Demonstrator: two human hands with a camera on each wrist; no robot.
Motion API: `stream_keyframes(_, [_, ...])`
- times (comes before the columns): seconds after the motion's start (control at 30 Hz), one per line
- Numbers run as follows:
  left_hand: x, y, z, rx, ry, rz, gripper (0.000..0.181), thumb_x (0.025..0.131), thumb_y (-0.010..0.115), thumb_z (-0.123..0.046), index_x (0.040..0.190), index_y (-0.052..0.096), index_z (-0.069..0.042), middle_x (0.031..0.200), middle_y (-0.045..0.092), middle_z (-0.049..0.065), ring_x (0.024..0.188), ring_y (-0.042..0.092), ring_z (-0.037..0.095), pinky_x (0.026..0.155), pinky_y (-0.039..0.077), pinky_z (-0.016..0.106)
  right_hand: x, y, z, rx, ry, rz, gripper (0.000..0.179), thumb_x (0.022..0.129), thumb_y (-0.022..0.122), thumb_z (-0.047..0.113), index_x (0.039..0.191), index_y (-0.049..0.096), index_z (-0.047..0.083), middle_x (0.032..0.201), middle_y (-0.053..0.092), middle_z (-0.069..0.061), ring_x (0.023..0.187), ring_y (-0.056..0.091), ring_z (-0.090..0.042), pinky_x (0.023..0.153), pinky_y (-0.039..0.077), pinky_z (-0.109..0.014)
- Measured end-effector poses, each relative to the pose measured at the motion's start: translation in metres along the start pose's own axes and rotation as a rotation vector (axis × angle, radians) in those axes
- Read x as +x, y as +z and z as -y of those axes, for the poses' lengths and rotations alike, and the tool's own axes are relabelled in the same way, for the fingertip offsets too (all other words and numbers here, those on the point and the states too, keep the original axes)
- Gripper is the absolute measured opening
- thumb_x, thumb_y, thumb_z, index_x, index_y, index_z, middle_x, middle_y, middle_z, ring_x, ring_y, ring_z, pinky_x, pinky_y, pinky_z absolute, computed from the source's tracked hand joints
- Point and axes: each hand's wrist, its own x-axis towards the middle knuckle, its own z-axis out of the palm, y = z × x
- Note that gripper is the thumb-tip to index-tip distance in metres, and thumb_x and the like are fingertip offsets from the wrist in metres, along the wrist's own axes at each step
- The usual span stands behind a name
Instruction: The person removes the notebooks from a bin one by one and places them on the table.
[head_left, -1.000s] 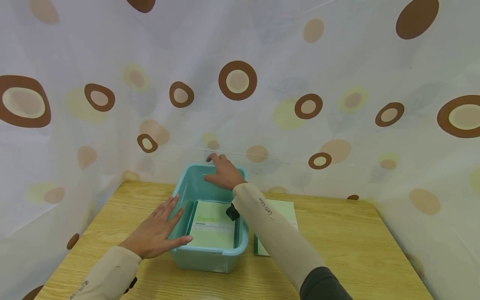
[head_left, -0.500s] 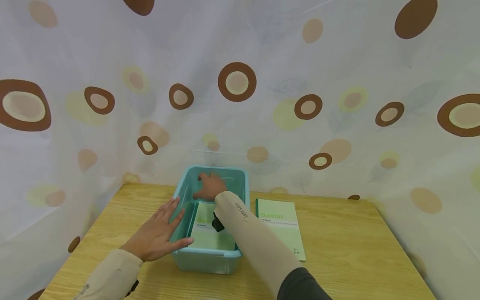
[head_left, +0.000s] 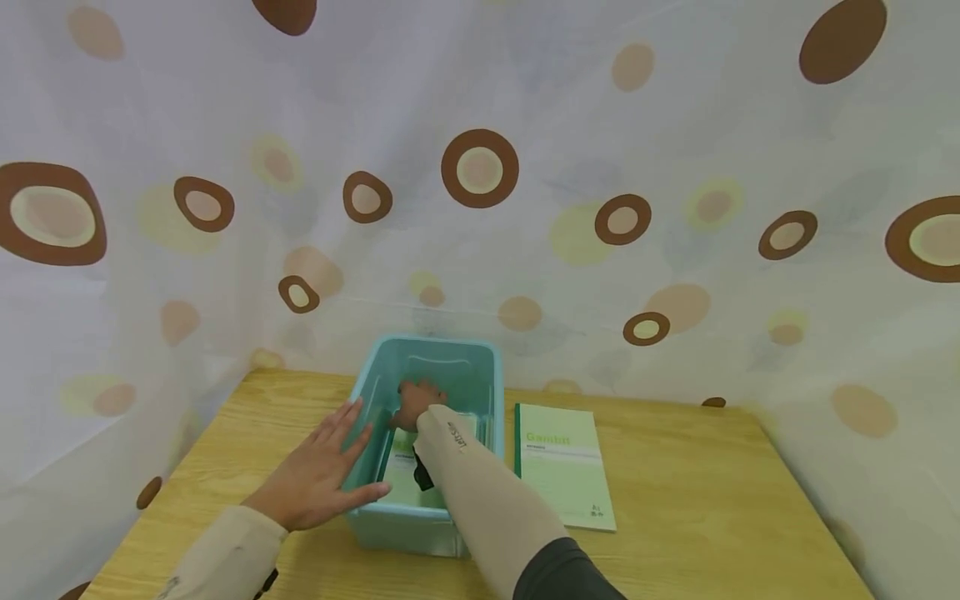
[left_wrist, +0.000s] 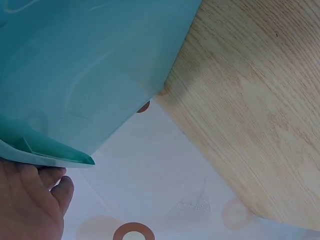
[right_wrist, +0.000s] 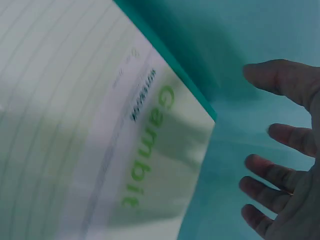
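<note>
Reaching into the bin point(head_left: 408, 533), the right hand point(head_left: 417, 406) holds nothing, fingers apart just beyond the notebook point(right_wrist: 110, 130) inside. The left hand point(head_left: 318, 467), straight-fingered, rests on the bin's left rim. Another notebook point(head_left: 566, 467) lies right, on the surface point(head_left: 690, 483).

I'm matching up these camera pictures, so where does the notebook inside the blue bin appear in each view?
Head: the notebook is left of lower centre, inside the blue bin, partly hidden by the right sleeve.
Left wrist: not in it.
Right wrist: it fills most of the left half, cover lettering visible.
Shared landmark: the blue bin, in all three views.
</note>
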Motion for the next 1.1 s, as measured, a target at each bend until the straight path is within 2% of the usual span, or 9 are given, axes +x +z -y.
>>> stream_keyframes(0.17, [-0.002,-0.001,0.0,0.004,-0.007,-0.005,0.084,0.092,0.048,-0.062,0.143,0.041,0.005,0.157,0.017,0.023,0.145,0.014,0.038,0.113,0.02,0.056,-0.005,0.002,0.007,0.023,-0.01,0.009,0.061,0.081,0.077,0.036,0.134,0.054,0.017,0.131,0.054,-0.008,0.122,0.049,-0.027,0.102,0.038,-0.051])
stream_keyframes(0.37, [-0.002,0.0,0.001,0.013,0.0,-0.017,0.084,0.092,0.048,-0.062,0.142,0.042,0.005,0.157,0.018,0.023,0.145,0.015,0.039,0.113,0.022,0.056,-0.003,0.01,0.004,0.005,-0.015,0.041,0.067,0.078,0.081,0.037,0.135,0.054,0.016,0.136,0.051,-0.01,0.127,0.046,-0.029,0.103,0.037,-0.052])
stream_keyframes(0.53, [-0.002,0.001,0.002,0.014,0.003,-0.02,0.083,0.092,0.048,-0.061,0.142,0.042,0.005,0.157,0.017,0.024,0.145,0.014,0.039,0.113,0.022,0.056,0.003,0.014,0.002,-0.004,-0.025,0.116,0.069,0.078,0.08,0.036,0.137,0.053,0.014,0.136,0.054,-0.008,0.126,0.049,-0.027,0.104,0.036,-0.053])
stream_keyframes(0.73, [-0.002,0.002,0.003,0.013,-0.001,-0.021,0.083,0.092,0.048,-0.061,0.142,0.042,0.005,0.157,0.017,0.024,0.145,0.014,0.039,0.113,0.022,0.056,0.006,0.014,0.002,0.041,-0.011,0.18,0.066,0.079,0.08,0.032,0.135,0.054,0.011,0.129,0.06,-0.006,0.123,0.052,-0.025,0.108,0.028,-0.06])
stream_keyframes(0.9, [-0.002,0.002,0.004,0.007,-0.004,-0.02,0.083,0.092,0.049,-0.06,0.142,0.042,0.006,0.157,0.017,0.024,0.145,0.013,0.04,0.113,0.021,0.056,0.002,0.012,0.004,0.044,0.0,0.161,0.063,0.079,0.079,0.033,0.133,0.056,0.011,0.128,0.059,-0.005,0.122,0.052,-0.024,0.108,0.028,-0.058])
stream_keyframes(1.1, [-0.001,0.003,0.003,0.014,-0.009,-0.017,0.084,0.091,0.05,-0.061,0.142,0.042,0.006,0.157,0.017,0.024,0.145,0.013,0.039,0.114,0.019,0.055,0.005,0.018,0.004,-0.013,0.008,0.083,0.064,0.077,0.08,0.038,0.132,0.057,0.015,0.132,0.052,-0.008,0.122,0.049,-0.029,0.103,0.034,-0.055])
